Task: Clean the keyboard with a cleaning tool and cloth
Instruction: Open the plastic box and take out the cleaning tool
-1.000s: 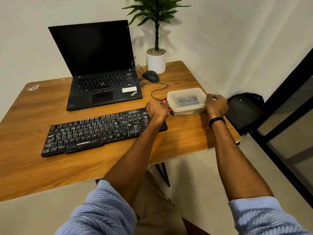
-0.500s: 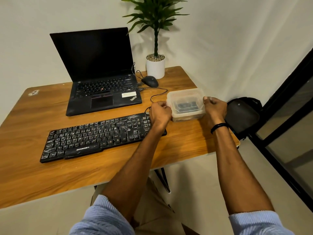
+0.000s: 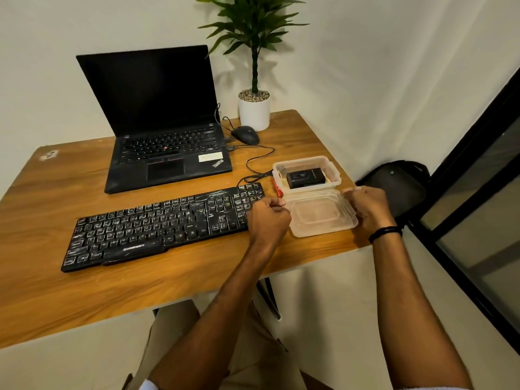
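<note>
- Two hands share one job: my left hand and right hand each curl round a short end of the clear lid and grip it.
- Half a second ago the lid sat on the container. Now it is off, held just in front of it by the desk's right edge.
- The container is open, with a black box inside, probably the cleaning tool. I see no cloth.
- The keyboard lies along the desk's front, keys smeared white, its right end by my left hand.
- The laptop is at the back, the mouse and potted plant are by the back right corner, and a backpack is on the floor.
- The cable and the keyboard crowd the space where I might put the lid down.
</note>
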